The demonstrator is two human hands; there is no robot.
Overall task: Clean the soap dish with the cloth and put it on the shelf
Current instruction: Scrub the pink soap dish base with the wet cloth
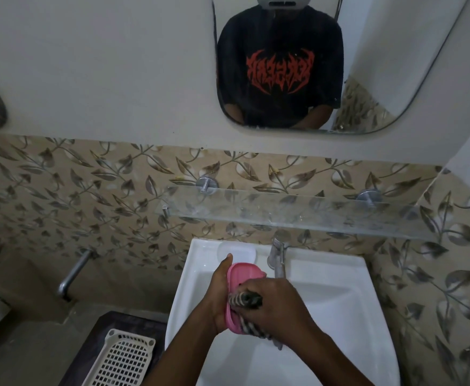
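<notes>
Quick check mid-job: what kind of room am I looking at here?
Most likely a home bathroom: a white washbasin with a tap, a wall mirror above it, and a glass shelf fixed to leaf-patterned tiles.

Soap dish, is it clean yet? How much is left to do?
Nothing looks finished yet. The left hand holds the pink soap dish over the sink while the right hand presses the striped cloth on it. Left to do: finish wiping, then put the dish on the glass shelf above.
</notes>
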